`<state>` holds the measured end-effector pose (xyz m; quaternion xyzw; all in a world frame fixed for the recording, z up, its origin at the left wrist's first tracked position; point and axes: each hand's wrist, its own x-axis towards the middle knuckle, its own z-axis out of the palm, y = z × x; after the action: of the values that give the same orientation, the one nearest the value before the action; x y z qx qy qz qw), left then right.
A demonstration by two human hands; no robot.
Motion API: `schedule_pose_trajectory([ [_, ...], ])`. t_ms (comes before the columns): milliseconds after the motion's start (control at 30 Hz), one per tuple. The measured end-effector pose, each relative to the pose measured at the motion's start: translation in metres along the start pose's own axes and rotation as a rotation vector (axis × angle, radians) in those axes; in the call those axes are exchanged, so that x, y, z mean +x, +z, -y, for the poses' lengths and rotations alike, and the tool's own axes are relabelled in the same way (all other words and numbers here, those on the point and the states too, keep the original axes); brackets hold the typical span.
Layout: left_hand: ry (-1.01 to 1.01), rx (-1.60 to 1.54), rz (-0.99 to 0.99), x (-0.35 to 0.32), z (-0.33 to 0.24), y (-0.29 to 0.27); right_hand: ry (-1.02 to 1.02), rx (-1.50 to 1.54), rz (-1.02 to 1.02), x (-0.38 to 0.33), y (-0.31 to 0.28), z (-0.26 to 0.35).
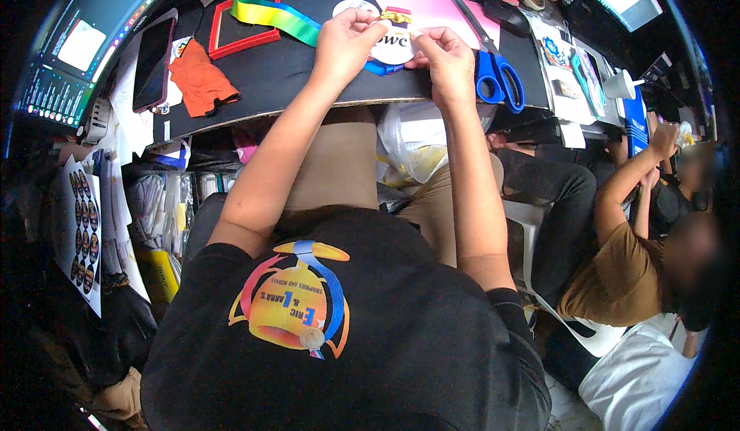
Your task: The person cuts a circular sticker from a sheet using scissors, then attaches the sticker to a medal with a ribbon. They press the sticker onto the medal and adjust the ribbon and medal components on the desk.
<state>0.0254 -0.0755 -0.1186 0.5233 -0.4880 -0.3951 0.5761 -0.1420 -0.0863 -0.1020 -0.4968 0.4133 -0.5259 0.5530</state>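
Over the black desk, my left hand (347,44) and my right hand (449,62) pinch opposite edges of a round white disc (394,48) with dark print. Just above the disc sits a gold piece (395,17), apparently the top of a medal, with a bit of red by it. A green, yellow and blue ribbon (289,19) runs from the left toward my left hand. Blue ribbon (383,69) also shows beneath the disc. Another round white piece (353,5) lies behind my left hand, partly covered by it. My fingertips hide the disc's side edges.
An open red box (245,48), orange cloth (202,80) and phone (154,65) lie left. Blue-handled scissors (499,81) rest right, across a pink sheet (472,24). A white cup (619,85) stands farther right. Another person's arm (628,176) is at the right.
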Motion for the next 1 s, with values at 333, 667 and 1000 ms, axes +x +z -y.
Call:
schedule_pose_trajectory([
  [333,-0.029,-0.101,0.056,-0.008,-0.005,-0.006,-0.083,-0.411,-0.224,0.004,0.020,-0.001],
  [667,-0.029,-0.194,0.040,-0.009,-0.005,-0.002,-0.041,-0.203,-0.075,0.002,0.011,0.004],
  [1000,-0.022,-0.032,0.109,-0.008,-0.010,-0.001,-0.025,-0.162,-0.076,-0.002,0.013,0.004],
])
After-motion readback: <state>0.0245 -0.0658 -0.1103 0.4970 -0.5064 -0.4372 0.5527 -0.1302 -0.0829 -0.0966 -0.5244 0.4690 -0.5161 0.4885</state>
